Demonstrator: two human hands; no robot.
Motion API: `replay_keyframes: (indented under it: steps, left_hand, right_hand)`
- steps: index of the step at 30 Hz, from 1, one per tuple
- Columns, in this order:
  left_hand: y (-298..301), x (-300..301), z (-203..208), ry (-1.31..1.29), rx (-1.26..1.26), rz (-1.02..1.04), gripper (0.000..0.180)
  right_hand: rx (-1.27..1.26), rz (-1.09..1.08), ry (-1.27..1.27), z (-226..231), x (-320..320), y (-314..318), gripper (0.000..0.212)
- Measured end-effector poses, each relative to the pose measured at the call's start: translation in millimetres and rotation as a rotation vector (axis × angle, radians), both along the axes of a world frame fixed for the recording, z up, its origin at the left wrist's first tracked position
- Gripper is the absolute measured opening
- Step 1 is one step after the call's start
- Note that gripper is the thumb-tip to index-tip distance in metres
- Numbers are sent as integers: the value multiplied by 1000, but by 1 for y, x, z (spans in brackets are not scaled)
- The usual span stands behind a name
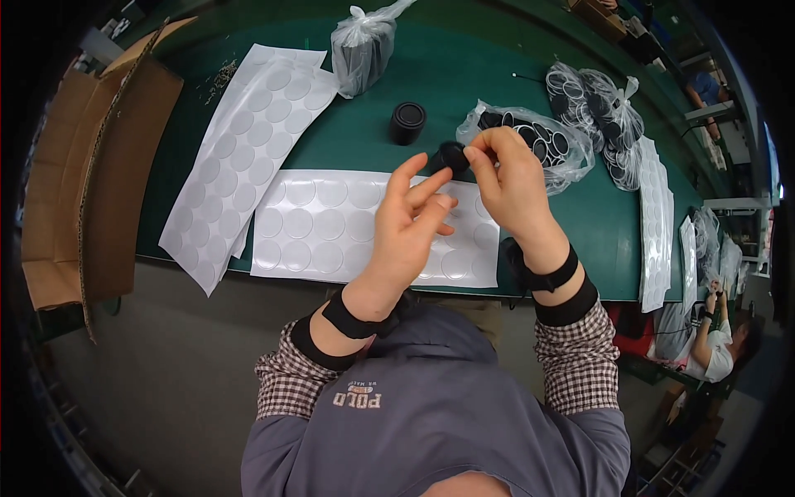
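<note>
A small black cylindrical piece (450,157) is held up between my two hands over the table. My left hand (411,222) has its index and middle fingers against the piece's left and lower sides, with the thumb bent below. From the right, my right hand (512,178) pinches the piece's edge between thumb and forefinger; whatever else lies in the pinch is hidden. Under my hands lies a white sheet of round clear stickers (290,224). Just beyond them, a similar black cylinder (407,123) stands upright on the green table (464,70).
More sticker sheets (240,157) lie at the left beside an open cardboard box (124,182). A tied plastic bag (364,50) stands at the back. Bags of black and white rings (546,145) sit on the right, near further sheets (654,224). Another person (716,344) sits at far right.
</note>
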State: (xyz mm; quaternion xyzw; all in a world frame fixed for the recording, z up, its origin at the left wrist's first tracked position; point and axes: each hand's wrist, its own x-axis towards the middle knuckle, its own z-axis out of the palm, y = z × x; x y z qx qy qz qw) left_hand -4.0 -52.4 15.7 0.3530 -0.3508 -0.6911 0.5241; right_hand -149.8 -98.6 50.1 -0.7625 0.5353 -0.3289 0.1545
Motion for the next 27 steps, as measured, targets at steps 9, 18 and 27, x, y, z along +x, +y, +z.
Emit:
replay_keyframes:
  steps: [9, 18, 27]
  left_hand:
    - [4, 8, -4, 166, 214, -123, 35]
    - [28, 33, -8, -170, 21, -302, 17]
    - [40, 36, -12, -610, -371, -476, 8]
  right_hand:
    - [-84, 272, -7, 5, -1, 42, 10]
    - [337, -138, 87, -24, -14, 96, 9]
    - [290, -141, 169, -26, -7, 96, 9]
